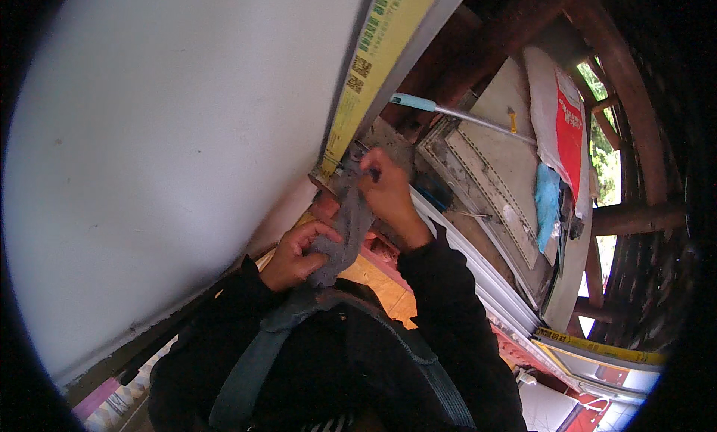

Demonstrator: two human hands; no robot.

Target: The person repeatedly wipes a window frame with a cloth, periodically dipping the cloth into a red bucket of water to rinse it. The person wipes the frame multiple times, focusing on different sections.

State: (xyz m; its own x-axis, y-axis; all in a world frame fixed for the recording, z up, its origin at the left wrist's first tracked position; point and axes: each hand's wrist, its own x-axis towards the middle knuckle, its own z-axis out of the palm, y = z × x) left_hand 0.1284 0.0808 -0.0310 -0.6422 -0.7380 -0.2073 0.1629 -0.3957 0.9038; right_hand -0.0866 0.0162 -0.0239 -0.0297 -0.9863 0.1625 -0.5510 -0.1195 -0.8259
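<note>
A grey cloth [354, 208] hangs between my two hands in front of my chest. Its lower end is pinched between the thumb and fingers of my left hand [297, 255]. My right hand [386, 188] grips the cloth's upper end with curled fingers, beside the lower corner of a window frame. That frame carries a yellow protective film [372, 62] with printing on it. A small dark thin piece shows at the right fingertips; what it is, I cannot tell.
A smooth white wall [168, 129] fills the left side. White frame rails [482, 269] run beside my right arm. Beyond them lie dusty boards [482, 191], a pole with a light-blue handle [414, 101], a red-and-white sack [568, 124] and a blue cloth or bag [546, 202]. Dark wooden beams [633, 219] stand behind.
</note>
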